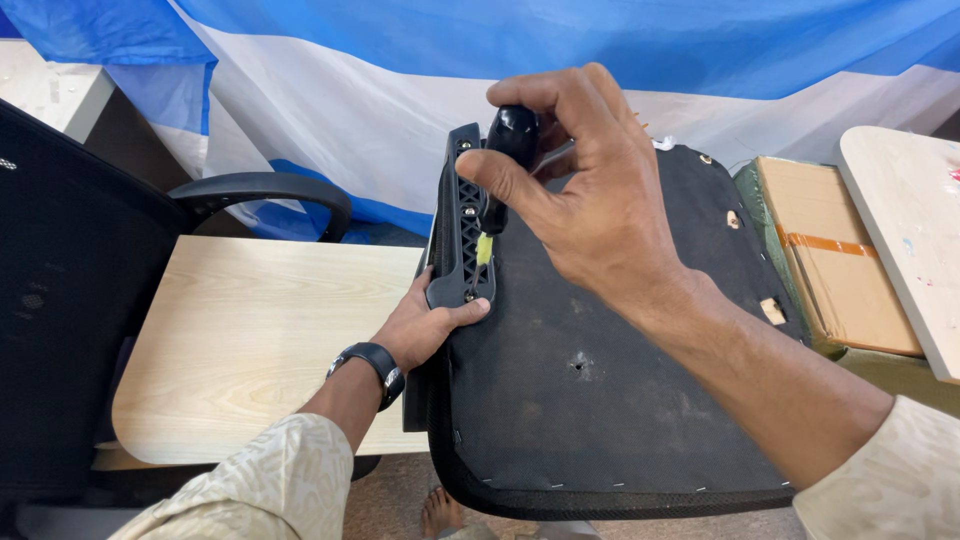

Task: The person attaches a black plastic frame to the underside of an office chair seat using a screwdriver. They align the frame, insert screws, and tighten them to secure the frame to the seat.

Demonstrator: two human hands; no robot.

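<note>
While the right hand [590, 200] pinches a glossy black screwdriver handle [513, 135], fingers wrapped tight, the yellow-collared shaft drops into the ribbed black plastic armrest bracket [462, 225]. Left hand [425, 325], fingers curled closed, clamps the bracket's lower end against the upturned seat base [600, 380], which leans off the pale wood-grain worktop [260, 330]. That seat underside is rough black fabric, stapled round a curved rim. Risk here, I'd say: the tip could skid out of the screw head if the tool tilts, and with the thumb just beside it, that is a nasty jab. The seat might also slide off the smooth worktop.
</note>
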